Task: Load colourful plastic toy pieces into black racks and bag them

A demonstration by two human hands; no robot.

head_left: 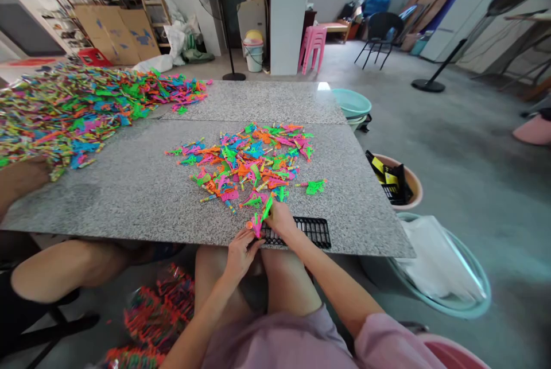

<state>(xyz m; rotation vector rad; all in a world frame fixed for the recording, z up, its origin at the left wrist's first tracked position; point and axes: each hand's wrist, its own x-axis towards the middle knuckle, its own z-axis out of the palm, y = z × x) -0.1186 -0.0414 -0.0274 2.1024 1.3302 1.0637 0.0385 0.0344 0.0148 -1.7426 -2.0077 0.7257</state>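
A black slotted plastic rack lies at the front edge of the stone table. At its left end, my left hand has its thumb and fingers closed around the corner. My right hand reaches over the rack, its fingers pinched on a bright green plastic toy piece. Close to the left fingertips, a pink toy piece stands up from the rack's left end; what supports it is partly hidden. Just beyond both hands spreads a loose pile of small coloured plastic toys, with one green toy apart on the right.
A much larger heap of toys covers the table's far left, where another person's hand rests. Right of the table are a basin with black racks and a tub holding white bags. Filled bags lie below left.
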